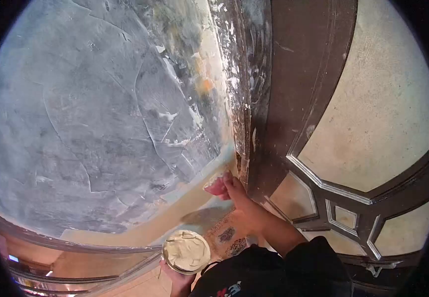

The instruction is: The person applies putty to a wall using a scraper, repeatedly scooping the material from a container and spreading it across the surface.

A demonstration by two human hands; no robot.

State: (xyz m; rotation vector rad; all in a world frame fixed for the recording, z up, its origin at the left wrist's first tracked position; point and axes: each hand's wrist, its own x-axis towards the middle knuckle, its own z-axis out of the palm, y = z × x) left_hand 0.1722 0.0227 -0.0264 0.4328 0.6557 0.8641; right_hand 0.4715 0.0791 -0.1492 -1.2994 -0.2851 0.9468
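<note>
My right hand (233,185) is closed on a small pink spreader (216,186) that carries pale paste on its upper edge. The spreader lies close over the tan strip (187,200) along the lower border of the grey wall panel (95,119). Low in the view, my left hand (176,281) grips a round tub (208,252) from beneath and the side. Cream-coloured paste (187,250) with ridged swirls fills it near the brim. Most of the left fingers are hidden under the tub.
A dark, white-flecked vertical moulding (246,99) borders the panel on the right. Past it stands a brown door (303,64) with cream inset panels (373,99). A curved ledge (21,230) runs below the panel, with tiled floor (147,284) beneath.
</note>
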